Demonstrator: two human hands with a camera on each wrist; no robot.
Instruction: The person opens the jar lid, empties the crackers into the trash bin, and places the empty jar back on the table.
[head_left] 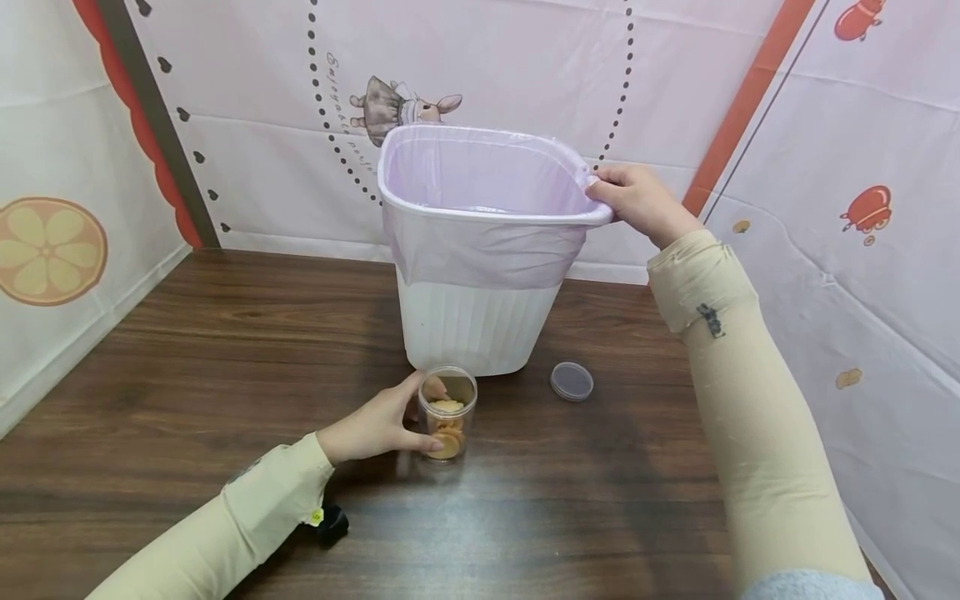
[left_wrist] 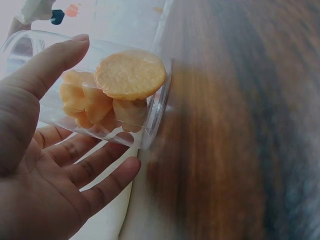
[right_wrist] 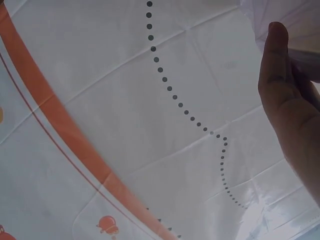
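A clear plastic jar (head_left: 463, 417) holding round yellow crackers (head_left: 447, 446) stands on the table just in front of a white trash can (head_left: 472, 325). My left hand (head_left: 375, 427) holds the jar from the left, thumb on the near side and fingers around the back. Through the jar wall in the left wrist view, one cracker (left_wrist: 131, 75) lies flat against the side. The can is lined with a thin purple bag (head_left: 487, 250) folded over its rim. At the rim's right corner, my right hand (head_left: 637, 200) pinches the bag and rim; some of its fingers are hidden.
A round clear lid (head_left: 572, 381) lies on the dark wooden table (head_left: 225, 358), right of the can's base. Behind and on both sides hang printed white sheets (head_left: 510, 67). A small black object (head_left: 332, 527) shows beneath the left sleeve.
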